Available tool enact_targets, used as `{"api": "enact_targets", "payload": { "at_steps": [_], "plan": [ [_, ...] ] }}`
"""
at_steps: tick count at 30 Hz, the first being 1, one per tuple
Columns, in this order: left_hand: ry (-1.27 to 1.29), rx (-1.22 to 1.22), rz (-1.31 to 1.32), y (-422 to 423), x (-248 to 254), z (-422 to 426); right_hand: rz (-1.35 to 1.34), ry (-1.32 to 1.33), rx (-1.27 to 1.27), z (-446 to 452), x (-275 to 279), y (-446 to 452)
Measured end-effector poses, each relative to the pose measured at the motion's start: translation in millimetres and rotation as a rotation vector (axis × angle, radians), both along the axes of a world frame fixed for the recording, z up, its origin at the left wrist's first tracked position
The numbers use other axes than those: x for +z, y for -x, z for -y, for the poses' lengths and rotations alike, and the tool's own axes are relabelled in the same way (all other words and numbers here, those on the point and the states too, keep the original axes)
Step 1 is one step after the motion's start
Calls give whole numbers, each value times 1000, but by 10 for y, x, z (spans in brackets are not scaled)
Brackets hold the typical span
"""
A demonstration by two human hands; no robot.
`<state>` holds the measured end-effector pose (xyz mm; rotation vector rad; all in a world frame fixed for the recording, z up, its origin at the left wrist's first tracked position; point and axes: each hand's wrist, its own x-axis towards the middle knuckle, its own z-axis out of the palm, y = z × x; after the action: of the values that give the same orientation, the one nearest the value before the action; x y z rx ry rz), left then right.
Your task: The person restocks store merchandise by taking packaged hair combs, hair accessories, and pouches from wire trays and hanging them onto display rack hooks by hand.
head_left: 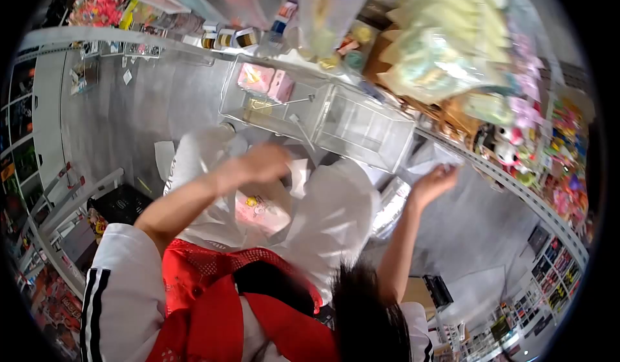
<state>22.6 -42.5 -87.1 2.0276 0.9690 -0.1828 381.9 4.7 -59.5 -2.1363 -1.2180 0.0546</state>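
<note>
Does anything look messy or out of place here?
A bit: a thin rod lies slantwise in the clear bin, near two pink packs, out of line with its sides. I see no spill.

- I'm on one feed: head cam, worn on the person, looking forward and steeply down.
- Very wide lens; black rounded border, racks bowed at the sides.
- Closest to me: red vest [219, 317] and dark hair [368, 310], bottom edge.
- Mid-frame, about arm's reach: lap [329, 213], left hand [265, 162] (blurred), right hand [436, 184].
- Ahead, above centre: clear bins [365, 126], seen from above.
- Grey floor [458, 226] sits farther below, both sides.
</note>
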Motion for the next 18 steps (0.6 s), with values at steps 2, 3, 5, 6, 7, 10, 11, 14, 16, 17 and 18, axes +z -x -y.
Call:
{"api": "enact_targets", "payload": {
  "at_steps": [2,3,5,6,7,10,11,14,16,17,18],
  "plan": [
    [-256,-50,-465,546,-677,-139,-213,71,112,38,-607,469],
    [-296,-61,-541,841,-1026,-290,-270,85,189,37,-852,645],
    [-294,9,-615,1202,-1534,-439,-483,140,280,-113,-1104,913],
    [-279,82,-608,1314,-1689,-549,-610,138,323,-137,-1227,947],
    [-281,149,-596,1419,-1866,-736,-734,120,372,-175,-1389,999],
    [254,177,-487,1194,-1998,-222,-369,343,480,514,-1086,931],
    [218,422,222,1371,-2304,-19,-395,477,378,950,-922,999],
    [-581,17,-149,1458,-1363,-1336,-179,50,464,153,-811,1398],
    [-415,341,10,1236,-1060,-1083,-295,96,463,136,-814,1444],
    [-438,389,51,1313,-973,-1181,-297,11,501,-18,-897,1512],
    [-451,344,69,1433,-1021,-1172,-298,81,471,-26,-1060,1600]
  ]
}}
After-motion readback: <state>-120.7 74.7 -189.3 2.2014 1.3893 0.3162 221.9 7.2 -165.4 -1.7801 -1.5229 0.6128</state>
